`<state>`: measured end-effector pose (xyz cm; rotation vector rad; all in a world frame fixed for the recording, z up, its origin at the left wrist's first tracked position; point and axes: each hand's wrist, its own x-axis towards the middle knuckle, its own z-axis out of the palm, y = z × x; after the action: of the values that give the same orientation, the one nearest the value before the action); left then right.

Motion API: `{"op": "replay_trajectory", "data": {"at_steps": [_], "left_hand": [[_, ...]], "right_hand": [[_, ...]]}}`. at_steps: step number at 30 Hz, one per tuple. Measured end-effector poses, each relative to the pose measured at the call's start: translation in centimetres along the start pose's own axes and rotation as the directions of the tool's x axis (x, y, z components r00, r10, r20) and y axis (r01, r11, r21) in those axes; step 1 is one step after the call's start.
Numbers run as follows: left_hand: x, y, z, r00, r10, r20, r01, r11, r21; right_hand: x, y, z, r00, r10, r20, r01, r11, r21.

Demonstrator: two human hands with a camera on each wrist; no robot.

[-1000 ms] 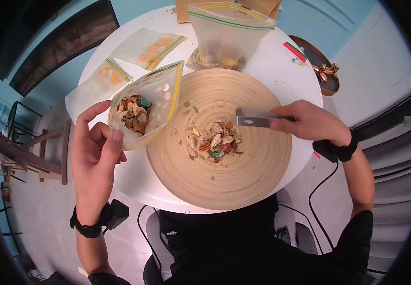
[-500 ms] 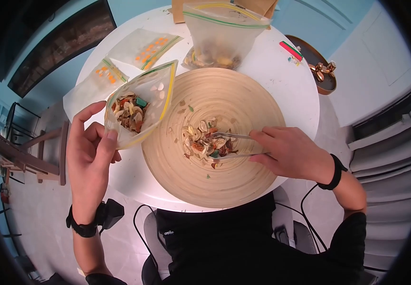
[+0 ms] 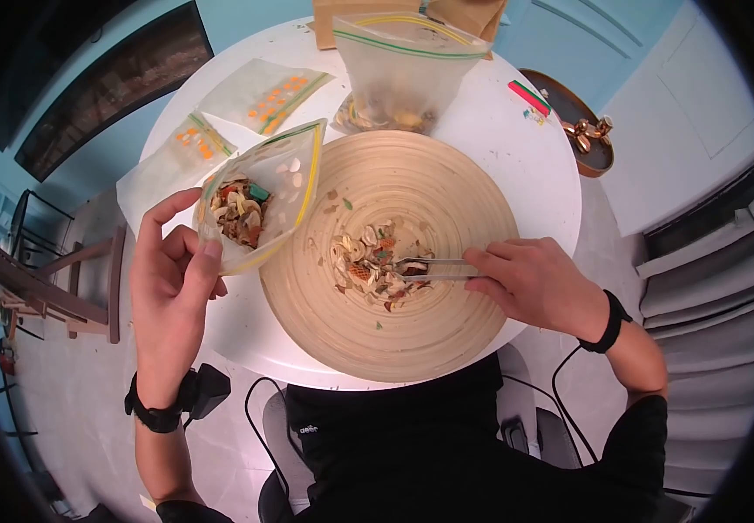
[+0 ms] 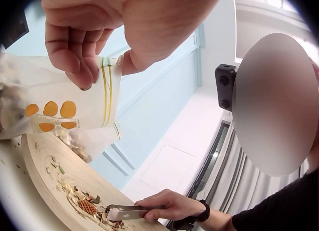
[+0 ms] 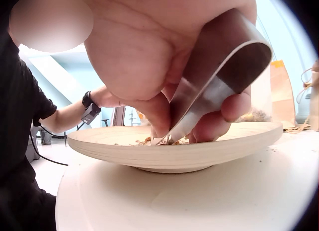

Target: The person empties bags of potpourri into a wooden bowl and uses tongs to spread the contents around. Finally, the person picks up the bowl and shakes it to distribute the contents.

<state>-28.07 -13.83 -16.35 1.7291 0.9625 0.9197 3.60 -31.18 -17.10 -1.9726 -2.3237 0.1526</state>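
My left hand [image 3: 172,279] pinches the rim of a zip bag [image 3: 294,196] between thumb and fingers, over the left edge of a round wooden dish [image 3: 429,340]. The bag gapes, and a mix of dried petals and bits [image 3: 242,213] shows inside. In the left wrist view the bag [image 4: 89,91] has orange dots on its side. My right hand [image 3: 529,283] grips metal tongs [image 3: 446,268], their tips in the pile of dried potpourri [image 3: 372,261] mid-dish. The right wrist view shows the bent end of the tongs [image 5: 249,41] under my palm, tips low at the dish.
Two flat zip bags with orange dots, one lying farther back [image 3: 263,91], are on the white table [image 3: 542,183]. A large standing zip bag [image 3: 403,78] with dried pieces is behind the dish, a brown paper bag [image 3: 473,13] beyond. A red-green strip [image 3: 529,98] lies back right.
The tongs came from right of the pile, away from it, down into the potpourri. Their arms then drew closer together. The left hand keeps its hold on the bag with little movement.
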Motion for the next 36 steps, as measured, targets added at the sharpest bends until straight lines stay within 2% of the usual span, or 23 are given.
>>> {"op": "replay_trajectory", "data": {"at_steps": [17,23,24,26,29,30,34,36], "left_hand": [[0.0,-0.1,0.0,1.0,0.006,-0.009,-0.007,0.999,-0.033],[0.1,0.4,-0.2,0.999,0.011,0.043,-0.009,0.999,-0.037],[0.1,0.5,-0.1,0.999,-0.006,0.041,0.009,0.997,-0.07],[0.1,0.6,0.0,0.998,-0.027,0.048,0.032,0.993,-0.117],[0.2,0.7,-0.1,0.998,-0.04,0.05,0.045,0.995,-0.094],[0.2,0.9,-0.1,0.998,-0.028,0.053,0.032,0.996,-0.089],[0.2,0.8,-0.3,0.999,-0.04,0.031,0.043,0.996,-0.08],[0.3,0.1,-0.7,0.999,0.014,0.036,-0.012,0.999,-0.048]], "right_hand": [[0.4,0.4,-1.7,0.996,0.025,-0.089,-0.027,0.999,-0.018],[4.0,-1.2,-6.3,0.967,-0.058,-0.248,0.048,0.998,-0.048],[5.0,-1.5,-6.9,0.957,-0.106,-0.271,0.093,0.994,-0.061],[7.2,-2.3,-7.3,0.929,-0.178,-0.324,0.163,0.984,-0.071],[10.4,-2.9,-6.2,0.905,-0.249,-0.344,0.234,0.969,-0.086],[10.5,-2.9,-6.2,0.926,-0.241,-0.291,0.226,0.971,-0.084],[7.4,-2.1,-6.4,0.931,-0.172,-0.322,0.171,0.985,-0.029],[4.4,-1.0,-6.3,0.975,-0.026,-0.221,0.011,0.998,-0.07]]}}
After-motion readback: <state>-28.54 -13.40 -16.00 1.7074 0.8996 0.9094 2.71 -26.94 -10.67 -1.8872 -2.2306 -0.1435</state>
